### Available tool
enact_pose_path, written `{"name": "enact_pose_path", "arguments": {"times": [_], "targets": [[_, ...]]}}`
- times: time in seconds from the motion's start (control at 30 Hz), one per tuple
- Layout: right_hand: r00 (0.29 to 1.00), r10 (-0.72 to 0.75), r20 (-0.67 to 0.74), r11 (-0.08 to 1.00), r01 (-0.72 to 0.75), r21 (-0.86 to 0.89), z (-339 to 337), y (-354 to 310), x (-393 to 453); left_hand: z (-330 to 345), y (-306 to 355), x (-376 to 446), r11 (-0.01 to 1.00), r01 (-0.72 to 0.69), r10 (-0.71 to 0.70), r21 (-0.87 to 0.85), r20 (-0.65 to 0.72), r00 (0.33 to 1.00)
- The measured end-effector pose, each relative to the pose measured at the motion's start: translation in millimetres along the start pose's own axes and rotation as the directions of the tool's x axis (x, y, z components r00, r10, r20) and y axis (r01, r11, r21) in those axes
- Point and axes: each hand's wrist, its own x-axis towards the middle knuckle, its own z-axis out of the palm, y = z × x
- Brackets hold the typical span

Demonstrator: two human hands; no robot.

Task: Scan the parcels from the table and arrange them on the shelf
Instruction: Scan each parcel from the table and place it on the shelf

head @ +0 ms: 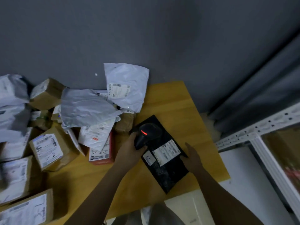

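A flat black parcel (164, 169) with white labels lies on the yellow wooden table (175, 101), near its right end. My left hand (129, 151) grips a black barcode scanner (146, 133) just over the parcel's far part, and a red light glows on the scanner's head. My right hand (193, 158) holds the parcel's right edge, thumb on top. At the far right stands a white metal shelf (259, 132).
A heap of parcels fills the table's left half: white plastic mailers (126, 85), brown cartons (52, 148) with labels, a red box (102, 153). A grey wall rises behind the table. A white surface (243, 179) lies between table and shelf.
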Motion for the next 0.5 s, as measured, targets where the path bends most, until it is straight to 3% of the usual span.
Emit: {"name": "enact_pose_path", "arguments": {"times": [0.1,0.17,0.5], "targets": [[0.999,-0.006,0.035,0.922,0.019,-0.387,20.4,25.6,-10.4,12.0,0.8,4.4,0.999,-0.012,0.010,0.032,0.057,0.998],[0.997,0.024,0.077,0.848,0.020,-0.529,32.5,29.6,-21.2,20.0,0.0,6.9,0.997,-0.023,0.016,0.067,0.105,0.994],[0.994,0.049,0.101,0.810,0.020,-0.586,48.4,40.0,-17.8,52.8,-11.2,25.7,0.962,-0.029,-0.041,0.273,0.250,0.967]]}}
